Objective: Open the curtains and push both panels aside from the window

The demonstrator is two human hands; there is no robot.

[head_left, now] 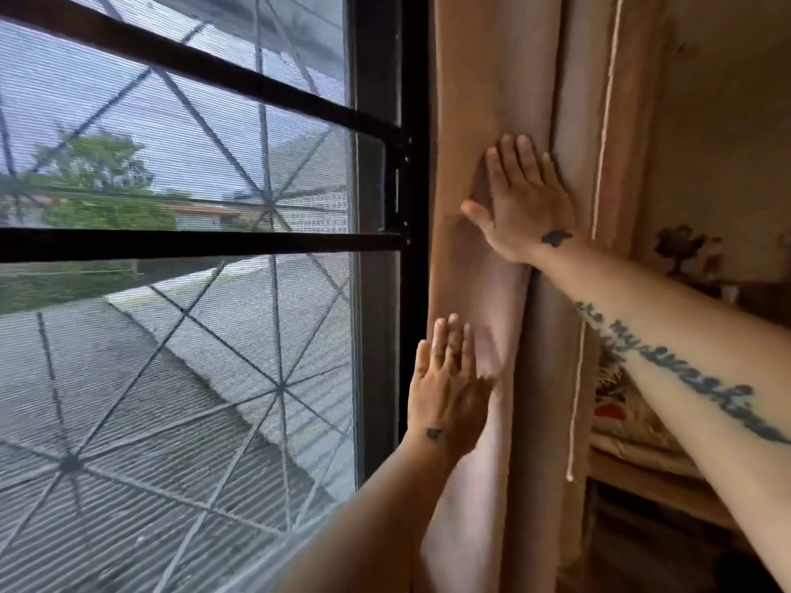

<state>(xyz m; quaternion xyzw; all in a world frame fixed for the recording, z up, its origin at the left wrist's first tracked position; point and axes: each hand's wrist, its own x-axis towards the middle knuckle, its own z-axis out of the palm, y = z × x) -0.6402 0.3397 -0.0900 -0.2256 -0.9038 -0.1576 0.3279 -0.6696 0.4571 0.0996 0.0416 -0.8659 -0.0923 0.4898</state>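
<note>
**Right panel bunched at the frame, both palms flat on it**

Daylight filled the left and centre of the frame, where the black-framed window with its mesh screen and star-pattern grille (179, 250) stood uncovered, showing grey corrugated roofs and a green tree beyond. You had the tan fabric curtain panel (483, 100) gathered into folds just right of the window's dark upright, right of centre in the frame. Your right hand (524, 199) lay flat on those folds, fingers spread and thumb out, pressing the cloth toward the right. Your left hand (447, 387), lower down, was also flat, fingers straight and held together, its palm against the curtain's inner edge; neither hand pinched or gripped anything. A thin white cord (601, 164) hung down beside the folds, and a patterned cloth on a wooden shelf (633, 417) sat at the right edge.

Judging by the bare screen, this panel was nearly cleared, needing only a last push to sit tight. You could not tell about the other panel: it was out of view.
</note>
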